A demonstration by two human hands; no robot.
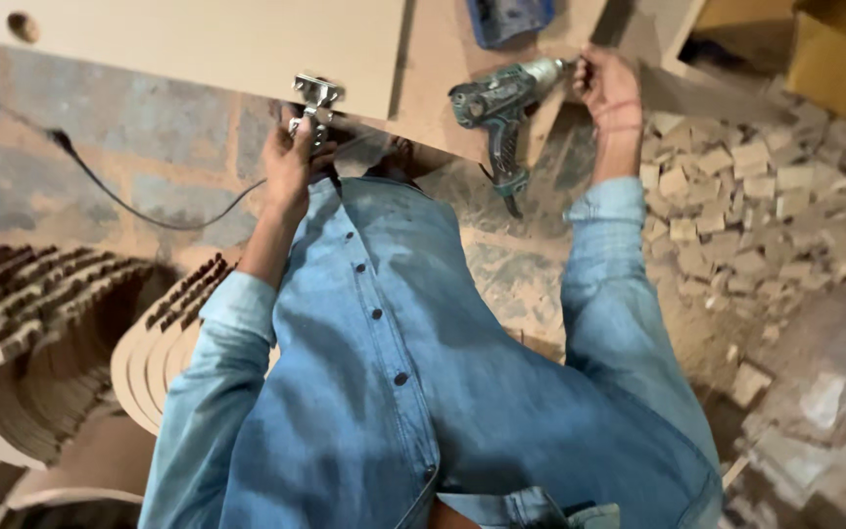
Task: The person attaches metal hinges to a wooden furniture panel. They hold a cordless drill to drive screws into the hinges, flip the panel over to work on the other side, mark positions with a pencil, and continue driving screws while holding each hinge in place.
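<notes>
Denim shirt (413, 392) fills foreground. Left hand (291, 162) pinches metal hinge (316, 98) at panel (208, 39) edge; right hand (607, 90) grasps drill (501, 103) chuck. Loose grip, hinge may shift; drill could tip off surface.

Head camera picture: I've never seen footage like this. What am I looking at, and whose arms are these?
No machine here: a person wears the camera on their head and looks down their own blue denim shirt at bare hands. The left hand grips a metal hinge at the edge of a pale board. The right hand grips the front end of a green power drill. On the floor lie wood offcuts, stacked curved wooden pieces and a black cable.
</notes>
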